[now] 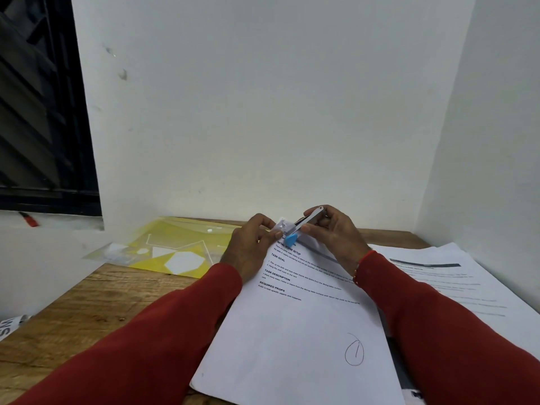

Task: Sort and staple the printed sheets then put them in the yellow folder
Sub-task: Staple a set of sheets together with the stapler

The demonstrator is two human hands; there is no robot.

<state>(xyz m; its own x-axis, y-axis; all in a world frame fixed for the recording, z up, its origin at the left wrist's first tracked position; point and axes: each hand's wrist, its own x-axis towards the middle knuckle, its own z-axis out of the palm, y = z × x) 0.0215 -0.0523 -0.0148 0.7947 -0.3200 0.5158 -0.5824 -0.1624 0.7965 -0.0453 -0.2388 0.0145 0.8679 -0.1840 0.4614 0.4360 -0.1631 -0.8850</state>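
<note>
White walls close in a corner behind a wooden desk [96, 290], and you're working right at its far middle. Your left hand [251, 244] pinches the top corner of the printed sheets [295, 323], while your right hand [330, 232] has its fingers curled round a small stapler [304, 225], silvery metal on top with a blue base showing just under the paper's corner. The top page carries a circled "1" near its bottom edge, so this looks like the sorted set going under the staple. Expect the paper to be light and floppy: it'll slide on itself if you let go, so keep that corner pinch tight and close to the stapler's mouth. The stapler is stiff and small, best squeezed near its front end (how deep the corner sits in it I can't tell). More printed pages [455, 276] lie spread to your right, partly under your sleeve. The yellow folder [175, 244] waits flat at the far left of the desk, glossy and probably slippery, with a snap button on its flap; take it by an edge.
</note>
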